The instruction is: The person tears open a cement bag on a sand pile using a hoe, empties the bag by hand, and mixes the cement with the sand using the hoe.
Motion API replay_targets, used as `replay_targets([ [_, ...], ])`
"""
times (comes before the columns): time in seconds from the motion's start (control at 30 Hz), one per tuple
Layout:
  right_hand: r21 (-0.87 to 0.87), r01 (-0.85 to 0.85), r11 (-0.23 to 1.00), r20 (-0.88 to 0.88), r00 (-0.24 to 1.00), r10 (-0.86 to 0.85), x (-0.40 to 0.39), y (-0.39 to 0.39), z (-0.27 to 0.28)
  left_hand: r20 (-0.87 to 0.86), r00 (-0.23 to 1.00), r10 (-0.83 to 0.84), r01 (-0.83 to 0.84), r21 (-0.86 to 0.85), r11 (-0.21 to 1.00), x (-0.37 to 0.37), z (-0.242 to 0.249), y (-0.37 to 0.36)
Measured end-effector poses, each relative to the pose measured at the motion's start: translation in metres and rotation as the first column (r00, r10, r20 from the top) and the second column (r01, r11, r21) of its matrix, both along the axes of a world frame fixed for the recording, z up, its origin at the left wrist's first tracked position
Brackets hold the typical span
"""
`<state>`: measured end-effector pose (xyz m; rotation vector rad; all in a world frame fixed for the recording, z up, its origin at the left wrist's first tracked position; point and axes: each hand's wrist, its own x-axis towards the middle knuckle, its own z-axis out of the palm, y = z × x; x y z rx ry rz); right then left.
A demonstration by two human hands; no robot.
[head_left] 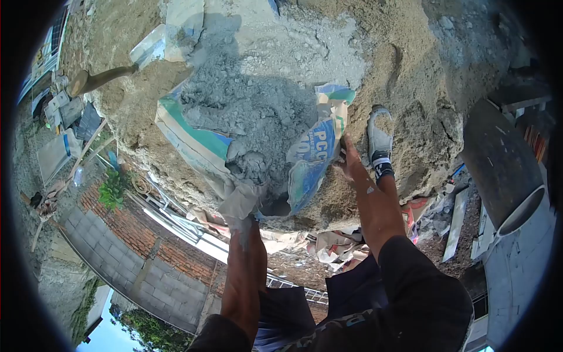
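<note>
A torn paper cement bag (pixel 314 154), blue, green and white with "PCC" printed on it, lies split on a sand heap. Grey cement powder (pixel 252 111) spills out of it and spreads up the slope. My left hand (pixel 239 212), dusted grey, is closed on the bag's crumpled near end; its fingers are hardly distinguishable from the paper. At the right side of the bag, my right hand (pixel 346 159) grips the printed edge, with the fingers partly hidden. A foot in a dusty grey shoe (pixel 381 138) stands on the sand just beyond my right hand.
A curved wooden handle (pixel 99 79) sticks out of the heap at the upper left. Sand (pixel 422 117) surrounds the cement. A large dark cylinder (pixel 504 164) lies at the right. Planks, scraps and a brick-and-block wall (pixel 141 252) lie below the heap.
</note>
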<state>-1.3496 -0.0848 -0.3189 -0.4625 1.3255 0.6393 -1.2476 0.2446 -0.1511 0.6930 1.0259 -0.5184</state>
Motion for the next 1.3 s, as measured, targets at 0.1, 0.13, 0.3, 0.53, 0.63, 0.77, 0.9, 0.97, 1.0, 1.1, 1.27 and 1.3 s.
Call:
replay_targets([
  [0.1,0.035,-0.06,0.998,-0.078,0.995,0.062,-0.013,-0.023,0.01,-0.164,0.975,-0.151,0.216,0.532,0.818,-0.023,0.062,-0.067],
  [0.13,0.062,-0.052,0.997,-0.116,0.991,0.059,-0.025,-0.025,0.006,-0.243,0.954,-0.175,0.295,0.671,0.68,-0.028,0.082,-0.086],
  [0.3,0.273,0.252,0.928,-0.214,0.957,-0.197,-0.049,0.003,-0.006,-0.314,0.935,-0.166,0.355,0.8,0.485,-0.018,0.1,-0.115],
  [0.53,0.353,0.428,0.832,-0.261,0.899,-0.352,-0.048,0.031,0.013,-0.215,0.823,-0.526,0.477,0.765,0.434,-0.028,0.093,-0.086],
  [0.63,0.385,0.459,0.8,-0.246,0.887,-0.391,-0.053,0.053,0.044,-0.389,0.786,-0.481,0.614,0.586,0.529,-0.037,0.085,-0.042],
  [0.77,0.467,0.564,0.681,-0.304,0.825,-0.476,-0.036,0.075,0.09,-0.422,0.879,-0.22,0.416,0.456,0.786,0.001,0.095,-0.063],
  [0.9,0.549,0.588,0.595,-0.297,0.802,-0.519,-0.024,0.077,0.102,-0.493,0.779,-0.388,0.623,0.538,0.568,0.028,0.089,-0.05],
  [0.97,0.58,0.582,0.57,-0.279,0.8,-0.532,-0.023,0.076,0.103,-0.632,0.616,-0.47,0.787,0.463,0.408,0.035,0.083,-0.037],
  [1.0,0.594,0.577,0.56,-0.271,0.799,-0.536,-0.021,0.076,0.102,-0.684,0.53,-0.502,0.848,0.449,0.283,0.039,0.083,-0.045],
  [1.1,0.618,0.59,0.519,-0.288,0.785,-0.549,-0.016,0.081,0.105,-0.668,0.589,-0.455,0.801,0.557,0.218,0.035,0.081,-0.061],
  [1.27,0.623,0.603,0.498,-0.325,0.779,-0.536,-0.011,0.09,0.122,-0.652,0.617,-0.441,0.783,0.567,0.258,0.024,0.092,-0.073],
  [1.3,0.625,0.601,0.498,-0.324,0.78,-0.534,-0.011,0.09,0.125,-0.62,0.651,-0.438,0.757,0.575,0.311,0.019,0.095,-0.073],
])
